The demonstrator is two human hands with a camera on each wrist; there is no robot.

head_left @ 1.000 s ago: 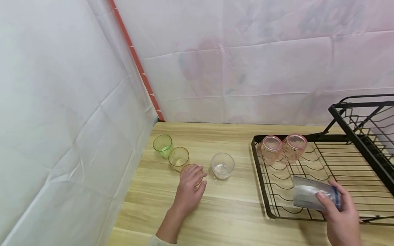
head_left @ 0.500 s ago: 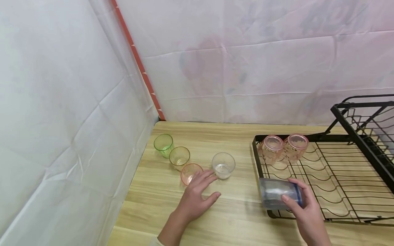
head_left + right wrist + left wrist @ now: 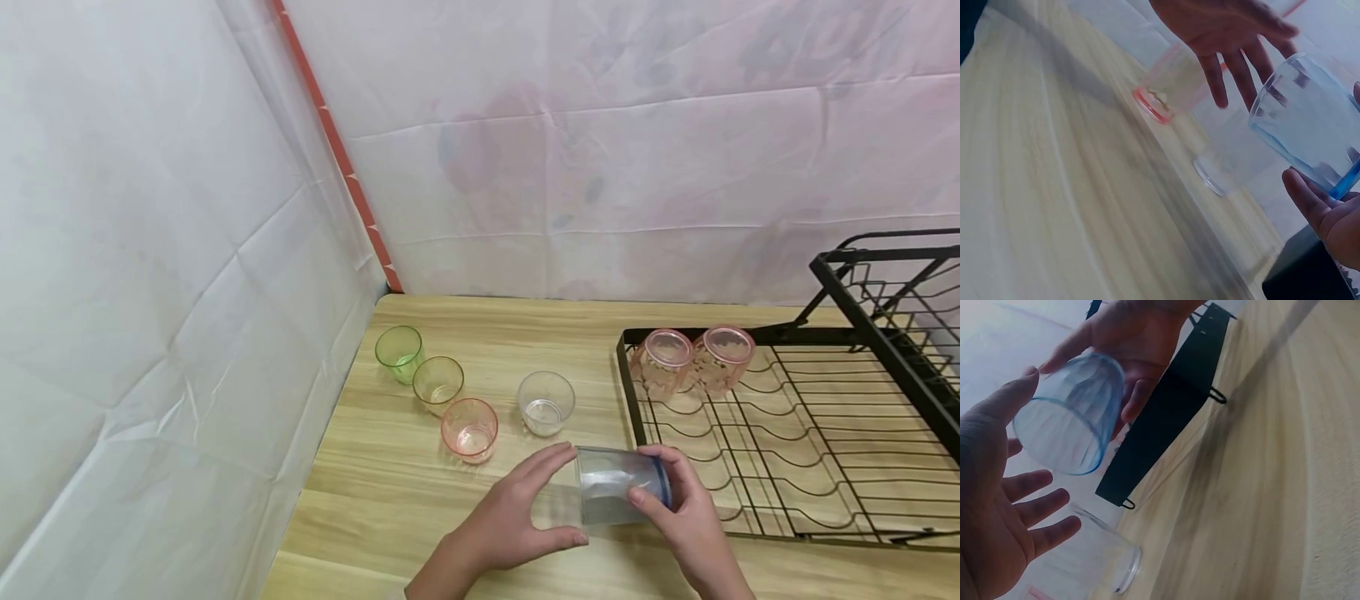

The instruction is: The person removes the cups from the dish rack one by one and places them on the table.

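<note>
My right hand (image 3: 686,521) grips a clear bluish drinking glass (image 3: 613,485) by its base end, where a blue band shows. The glass lies sideways in the air above the table, its mouth facing left. Beside that mouth is my left hand (image 3: 517,521), thumb and fingers spread apart. In the left wrist view its thumb tip is close to the rim of the glass (image 3: 1066,419); whether it touches, I cannot tell. The right wrist view shows the right thumb and fingers around the glass's (image 3: 1310,119) blue base.
Upright on the wooden table stand a green glass (image 3: 400,354), an amber glass (image 3: 438,386), a pink glass (image 3: 469,430) and a clear glass (image 3: 546,404). Two pink glasses (image 3: 663,362) sit upside down in the black wire dish rack (image 3: 636,417) at the right.
My right hand has carried the bluish glass leftward from over the rack to above the table. My left hand has left the pink glass and moved right to the bluish glass's mouth.
</note>
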